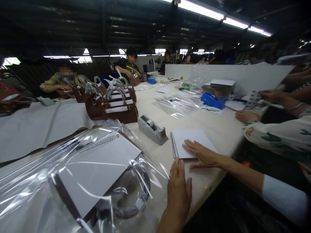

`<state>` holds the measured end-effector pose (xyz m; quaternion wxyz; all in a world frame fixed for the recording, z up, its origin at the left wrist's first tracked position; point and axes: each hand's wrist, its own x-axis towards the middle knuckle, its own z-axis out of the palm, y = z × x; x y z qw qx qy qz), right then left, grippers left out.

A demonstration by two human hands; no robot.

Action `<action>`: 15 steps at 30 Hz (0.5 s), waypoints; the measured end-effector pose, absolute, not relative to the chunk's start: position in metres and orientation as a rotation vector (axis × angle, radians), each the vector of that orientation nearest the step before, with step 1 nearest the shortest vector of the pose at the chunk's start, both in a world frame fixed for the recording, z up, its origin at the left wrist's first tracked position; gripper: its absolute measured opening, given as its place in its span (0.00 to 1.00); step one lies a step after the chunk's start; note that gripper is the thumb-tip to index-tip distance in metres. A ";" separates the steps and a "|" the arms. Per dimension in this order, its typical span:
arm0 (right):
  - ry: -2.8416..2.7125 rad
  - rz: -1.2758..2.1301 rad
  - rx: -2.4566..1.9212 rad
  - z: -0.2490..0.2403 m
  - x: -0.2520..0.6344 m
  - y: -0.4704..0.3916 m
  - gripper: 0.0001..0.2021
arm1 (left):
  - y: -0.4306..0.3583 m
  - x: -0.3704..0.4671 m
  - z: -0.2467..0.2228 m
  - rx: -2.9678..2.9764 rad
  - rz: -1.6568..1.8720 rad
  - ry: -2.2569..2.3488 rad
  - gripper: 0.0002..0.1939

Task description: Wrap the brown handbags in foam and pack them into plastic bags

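A stack of white sheets (pixel 190 137) lies on the table in front of me. My right hand (pixel 202 153) rests on its near right part, fingers spread and palm down. At the stack's near left corner are the outstretched fingertips of my left hand (pixel 178 186); whether they touch the sheets I cannot tell. A grey tape dispenser (pixel 152 129) stands just left of the stack. To the left of my left hand, clear plastic (pixel 145 168) covers a brown bag with wrapped handles and a white sheet (pixel 99 171).
Several brown handbags (pixel 121 111) stand beyond the plastic. A blue tape dispenser (pixel 212 100) and clear plastic bags (pixel 177 105) lie farther back on the white table (pixel 155 152). A co-worker's hand (pixel 247 116) is at the right. Other people sit behind the bags.
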<state>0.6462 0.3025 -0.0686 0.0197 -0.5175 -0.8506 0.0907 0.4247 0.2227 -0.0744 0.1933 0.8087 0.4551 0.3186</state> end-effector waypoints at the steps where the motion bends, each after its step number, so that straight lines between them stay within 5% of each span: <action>1: -2.653 0.283 -1.542 -0.069 0.649 0.300 0.42 | 0.239 0.432 -0.074 2.282 0.890 1.261 0.28; 11: -2.670 0.590 -1.361 -0.039 0.666 0.325 0.22 | 0.311 0.451 -0.082 2.234 0.989 1.238 0.08; 15: -2.729 0.213 -1.399 -0.015 0.669 0.313 0.16 | 0.300 0.461 -0.060 2.209 1.078 1.292 0.12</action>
